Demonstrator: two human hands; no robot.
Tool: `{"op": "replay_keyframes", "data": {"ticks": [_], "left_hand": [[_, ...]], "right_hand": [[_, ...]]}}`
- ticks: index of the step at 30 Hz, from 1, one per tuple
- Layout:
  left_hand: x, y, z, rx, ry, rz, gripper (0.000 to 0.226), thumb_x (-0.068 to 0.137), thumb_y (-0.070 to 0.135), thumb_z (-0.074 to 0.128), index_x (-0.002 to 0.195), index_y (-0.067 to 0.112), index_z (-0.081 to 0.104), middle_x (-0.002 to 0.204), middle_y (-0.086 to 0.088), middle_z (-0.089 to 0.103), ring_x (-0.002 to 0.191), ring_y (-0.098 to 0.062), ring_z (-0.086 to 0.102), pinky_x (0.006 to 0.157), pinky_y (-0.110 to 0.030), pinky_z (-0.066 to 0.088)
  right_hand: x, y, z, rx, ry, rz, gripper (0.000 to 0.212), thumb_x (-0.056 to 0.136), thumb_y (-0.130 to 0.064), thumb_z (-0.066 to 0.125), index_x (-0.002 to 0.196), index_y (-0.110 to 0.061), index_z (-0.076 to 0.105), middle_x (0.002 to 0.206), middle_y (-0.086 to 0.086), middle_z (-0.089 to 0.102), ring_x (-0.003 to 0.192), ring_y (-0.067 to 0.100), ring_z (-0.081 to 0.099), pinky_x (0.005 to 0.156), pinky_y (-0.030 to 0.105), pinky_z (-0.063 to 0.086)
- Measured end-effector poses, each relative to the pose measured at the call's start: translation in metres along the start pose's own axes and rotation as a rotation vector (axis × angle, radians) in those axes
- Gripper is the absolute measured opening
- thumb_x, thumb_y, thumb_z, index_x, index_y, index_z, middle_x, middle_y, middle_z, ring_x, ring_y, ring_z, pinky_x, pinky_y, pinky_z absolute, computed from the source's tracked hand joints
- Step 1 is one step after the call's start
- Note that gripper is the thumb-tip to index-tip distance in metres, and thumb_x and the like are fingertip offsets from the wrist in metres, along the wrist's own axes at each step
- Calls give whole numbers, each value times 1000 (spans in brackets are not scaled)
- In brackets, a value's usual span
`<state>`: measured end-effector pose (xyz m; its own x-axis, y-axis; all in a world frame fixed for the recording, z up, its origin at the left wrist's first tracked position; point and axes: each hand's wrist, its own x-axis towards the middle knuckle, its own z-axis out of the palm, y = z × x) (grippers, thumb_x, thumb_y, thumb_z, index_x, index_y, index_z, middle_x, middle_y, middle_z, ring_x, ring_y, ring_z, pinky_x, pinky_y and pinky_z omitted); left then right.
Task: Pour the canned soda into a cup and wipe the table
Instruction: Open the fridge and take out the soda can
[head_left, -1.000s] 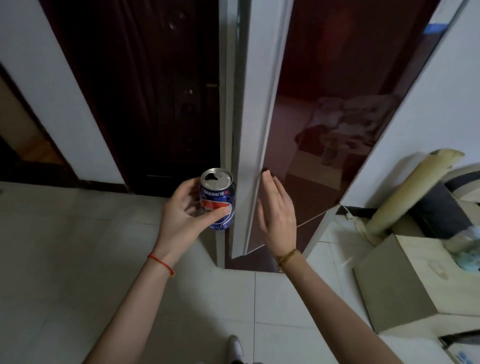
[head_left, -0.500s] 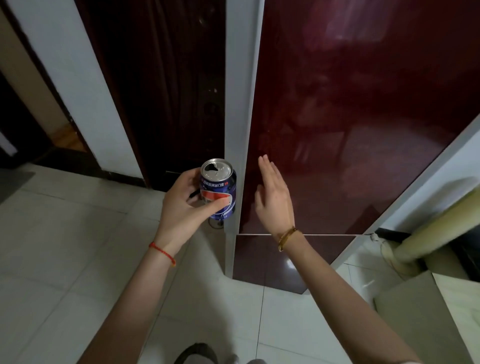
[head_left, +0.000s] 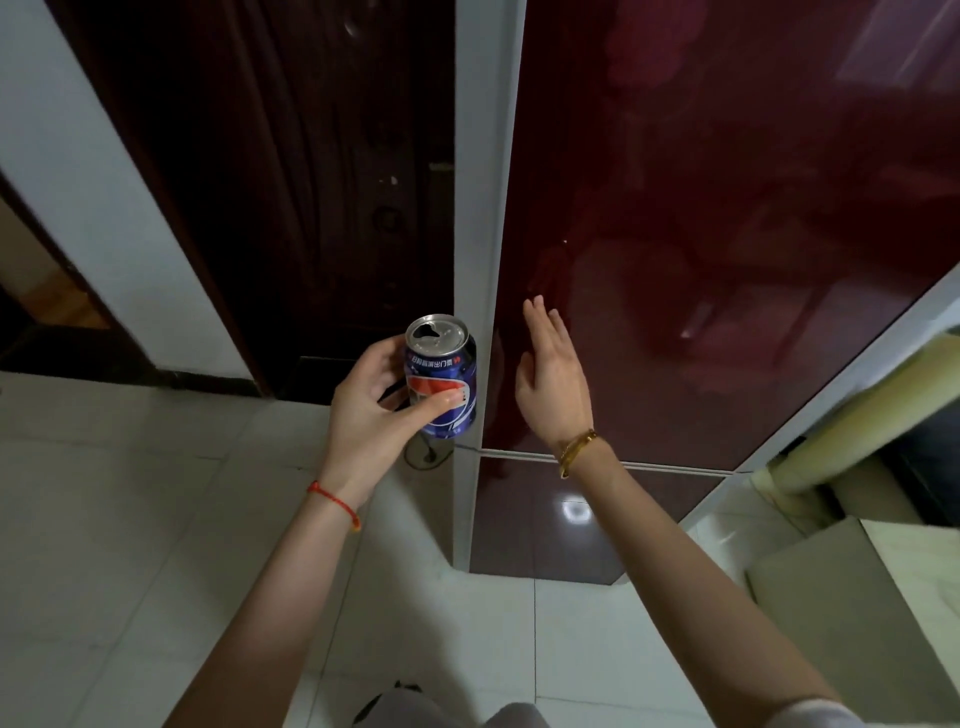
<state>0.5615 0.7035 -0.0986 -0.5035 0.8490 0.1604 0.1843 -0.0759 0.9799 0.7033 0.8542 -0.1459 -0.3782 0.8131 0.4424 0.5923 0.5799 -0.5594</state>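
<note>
A blue soda can (head_left: 447, 371) with its tab hole open stands upright in my left hand (head_left: 371, 410), whose fingers and thumb curl round its side. My right hand (head_left: 553, 376) is to the right of the can, fingers straight, flat against or just off the dark red fridge door (head_left: 701, 234), which is closed. No cup, cloth or table is in view.
The fridge's grey side edge (head_left: 478, 260) stands right behind the can. A dark wooden door (head_left: 291, 182) lies to the left, pale floor tiles (head_left: 130, 519) below. A beige box (head_left: 857, 597) and a pale roll (head_left: 857, 421) sit at the right.
The red fridge door, open a second ago, has swung closed under my right hand. The can stays in my left hand. The view has moved closer to the fridge.
</note>
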Motion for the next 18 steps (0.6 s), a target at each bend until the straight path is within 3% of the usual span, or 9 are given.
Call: {"op": "replay_keyframes", "data": {"ticks": [5,9,13,15,18], "left_hand": [[31,-4,-9,-15,-98,2,65,66,13,88,121,30,58,121,14,66,112,1,61,96,-23,49],[48,-8,-11,-31,-191,17,65,67,11,88,122,29,58,123,12,65,115,-3,61,98,-26,49],[56,-8,-7,-58,-271,29,64,68,8,87,121,27,58,121,11,66,113,-3,62,95,-21,50],[58,-9,-3,-77,-314,32,63,67,5,86,121,24,59,120,8,67,112,-4,63,94,-21,51],[58,-12,3,-89,-394,25,63,66,2,86,121,20,60,119,6,68,110,-5,64,92,-22,52]], "right_hand": [[-2,-8,6,51,22,72,70,84,2,43,150,-14,26,158,2,25,148,21,17,119,35,25],[-10,-21,1,219,67,242,55,91,-5,46,145,-12,39,147,3,46,137,17,41,113,26,32],[-26,-28,8,389,-78,595,38,95,-25,49,132,-17,56,132,2,60,125,17,53,110,32,38],[-32,-32,12,597,-119,782,43,87,-41,53,124,-19,62,126,1,64,122,19,56,111,40,38],[-45,-43,9,889,-161,939,41,101,-31,39,125,-4,57,121,9,63,120,26,57,110,40,39]]}}
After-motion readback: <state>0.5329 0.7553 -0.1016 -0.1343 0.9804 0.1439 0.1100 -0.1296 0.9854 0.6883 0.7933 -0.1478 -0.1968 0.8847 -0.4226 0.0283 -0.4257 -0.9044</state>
